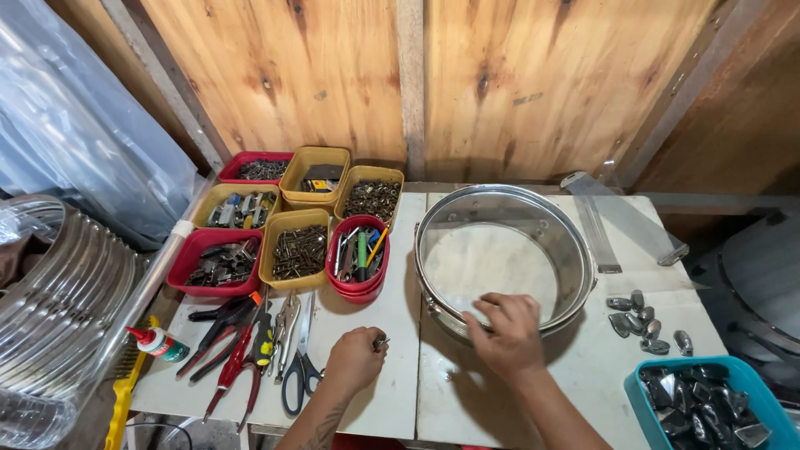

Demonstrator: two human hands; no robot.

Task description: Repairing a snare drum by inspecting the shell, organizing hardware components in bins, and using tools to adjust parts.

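A shiny metal drum shell (575,250) lies flat on the white table (583,367). My right hand (507,337) rests on its near rim, fingers curled over the edge. Just left of the shell, my left hand (354,360) is closed around a small metal part, whose tip sticks out by the thumb. Several grey metal lugs (646,321) lie loose on the table to the right of the shell.
Yellow and red bins of screws and hardware (300,246) stand at the back left, with a round red tub of tools (358,258). Pliers and scissors (296,358) lie near the front left edge. A teal bin of lugs (708,404) sits front right. Metal strips (600,225) lie behind the shell.
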